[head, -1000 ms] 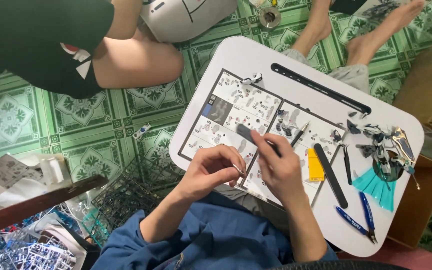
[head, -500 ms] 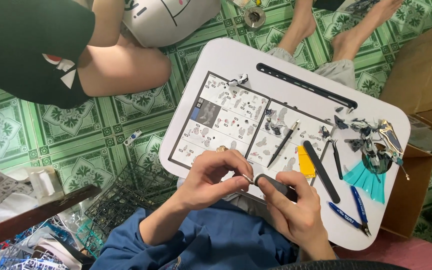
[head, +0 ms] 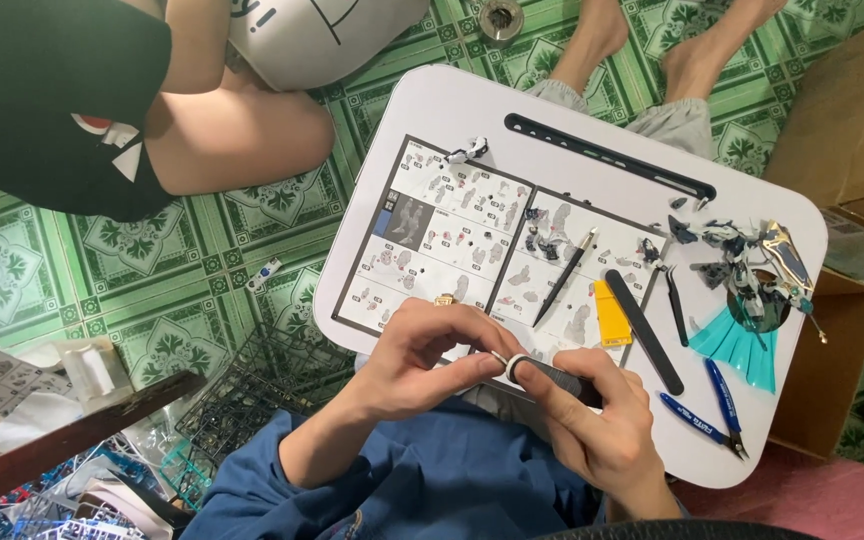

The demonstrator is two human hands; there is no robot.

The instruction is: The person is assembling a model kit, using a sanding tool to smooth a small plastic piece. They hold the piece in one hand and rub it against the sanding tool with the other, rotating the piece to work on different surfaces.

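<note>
My left hand [head: 422, 355] pinches a tiny white model part [head: 501, 358] between thumb and forefinger at the near edge of a white lap table [head: 452, 110]. My right hand [head: 592, 420] grips a dark grey hand tool [head: 552, 378], and its tip meets the small part. Both hands touch each other just above my blue shirt. An open instruction sheet [head: 452, 230] lies on the table beyond my hands.
On the table lie a black pen-like tool [head: 564, 280], a yellow pad [head: 612, 312], a black file [head: 644, 330], blue nippers [head: 717, 405] and a model figure [head: 752, 260] on a teal stand. Another person's knee [head: 242, 140] and feet [head: 602, 40] are nearby. A wire rack [head: 262, 390] sits left, a cardboard box [head: 852, 110] right.
My right hand drew back from the instruction sheet toward my body with the dark tool. Both hands now meet at the table's near edge around the small part.
</note>
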